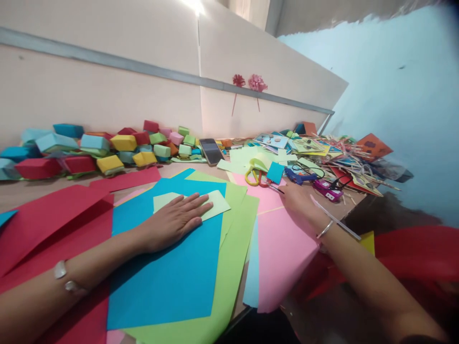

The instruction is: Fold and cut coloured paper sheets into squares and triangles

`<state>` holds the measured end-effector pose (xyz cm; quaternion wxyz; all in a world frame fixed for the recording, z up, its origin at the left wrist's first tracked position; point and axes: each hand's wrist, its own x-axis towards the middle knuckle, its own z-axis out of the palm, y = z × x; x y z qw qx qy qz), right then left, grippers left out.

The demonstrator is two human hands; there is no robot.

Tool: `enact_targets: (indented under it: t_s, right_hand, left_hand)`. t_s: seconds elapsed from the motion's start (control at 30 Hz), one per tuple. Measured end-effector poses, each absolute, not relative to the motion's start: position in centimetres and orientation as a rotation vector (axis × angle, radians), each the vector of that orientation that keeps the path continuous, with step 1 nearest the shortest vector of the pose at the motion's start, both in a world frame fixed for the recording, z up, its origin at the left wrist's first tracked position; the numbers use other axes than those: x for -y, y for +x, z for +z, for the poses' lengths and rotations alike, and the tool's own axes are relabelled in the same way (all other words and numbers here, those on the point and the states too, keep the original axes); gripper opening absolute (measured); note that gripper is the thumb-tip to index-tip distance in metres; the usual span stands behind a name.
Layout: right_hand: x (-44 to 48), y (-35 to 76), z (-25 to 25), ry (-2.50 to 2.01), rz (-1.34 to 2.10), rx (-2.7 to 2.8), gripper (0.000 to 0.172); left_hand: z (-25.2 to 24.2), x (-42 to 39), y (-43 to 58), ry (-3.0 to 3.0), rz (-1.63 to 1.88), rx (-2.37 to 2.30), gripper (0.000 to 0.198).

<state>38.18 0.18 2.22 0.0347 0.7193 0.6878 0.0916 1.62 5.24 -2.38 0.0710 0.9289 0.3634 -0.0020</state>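
Note:
My left hand (179, 220) lies flat, fingers spread, on a pale green folded paper (218, 204). That paper rests on a large blue sheet (172, 282), which overlaps light green sheets (236, 248). Over the pink paper (283, 253) reaches my right hand (296, 198), its fingers drawn together and partly hidden. A thin dark rod (276, 189) meets these fingertips; I cannot tell whether it is a blade or a separate tool. Just left of it lie scissors (252, 177) with yellow and red handles. A small blue paper piece (275, 172) is beside them.
Several coloured paper boxes (124, 143) line the back left. A phone (211, 151) leans near them. Blue (300, 176) and purple (328, 189) devices with cables sit right, before piled paper crafts and sticks (322, 145). Red sheets (60, 220) cover the left; a red chair (419, 253) stands right.

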Motion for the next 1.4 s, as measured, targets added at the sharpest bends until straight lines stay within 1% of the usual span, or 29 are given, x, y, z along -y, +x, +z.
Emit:
enact_targets:
  t_s: [0.17, 0.3, 0.37, 0.5, 0.53, 0.6, 0.7, 0.77, 0.87, 0.97, 1.1, 1.4]
  right_hand:
    - [-0.9, 35.0, 2.7, 2.013, 0.334, -2.368, 0.034]
    - [-1.0, 31.9, 3.8, 1.711, 0.303, -2.594, 0.027]
    - [-0.7, 31.7, 4.8, 1.738, 0.367, -2.575, 0.027]
    - [0.3, 32.6, 8.1, 2.002, 0.699, -2.457, 0.036]
    - [0.5, 32.6, 8.7, 2.024, 0.715, -2.477, 0.038]
    - [0.4, 32.2, 9.0, 1.984, 0.592, -2.6, 0.036]
    - [-0.7, 30.9, 6.9, 1.803, 0.263, -2.749, 0.033]
    - [-1.7, 30.4, 4.7, 1.748, 0.049, -2.77, 0.04]
    - [-3.0, 30.9, 2.0, 1.735, -0.2, -2.828, 0.043]
    - [-3.4, 31.7, 1.0, 1.759, -0.257, -2.855, 0.042]
    - [-3.2, 32.2, 1.3, 1.742, -0.265, -2.842, 0.043]
    - [-3.5, 32.6, 1.4, 1.53, -0.282, -2.935, 0.041]
  left_hand:
    - [-2.6, -5.3, 1.5, 2.831, 0.034, -1.062, 0.058]
    - [-2.5, -5.2, 1.5, 2.833, 0.069, -1.055, 0.056]
    - [-2.4, -5.2, 1.5, 2.826, 0.072, -1.045, 0.056]
    - [-2.6, -5.3, 1.5, 2.837, 0.095, -1.037, 0.054]
    - [-2.6, -5.3, 1.5, 2.837, 0.091, -1.042, 0.054]
    - [-2.6, -5.3, 1.5, 2.829, 0.079, -1.051, 0.055]
    - [-2.5, -5.2, 1.5, 2.812, 0.087, -1.067, 0.058]
    - [-2.3, -5.0, 1.6, 2.802, 0.094, -1.079, 0.061]
    - [-2.2, -4.9, 1.7, 2.79, 0.078, -1.09, 0.06]
    - [-2.1, -4.9, 1.7, 2.799, 0.074, -1.079, 0.058]
    - [-2.1, -5.0, 1.6, 2.811, 0.078, -1.044, 0.056]
    - [-2.3, -5.3, 1.5, 2.831, 0.084, -1.021, 0.054]
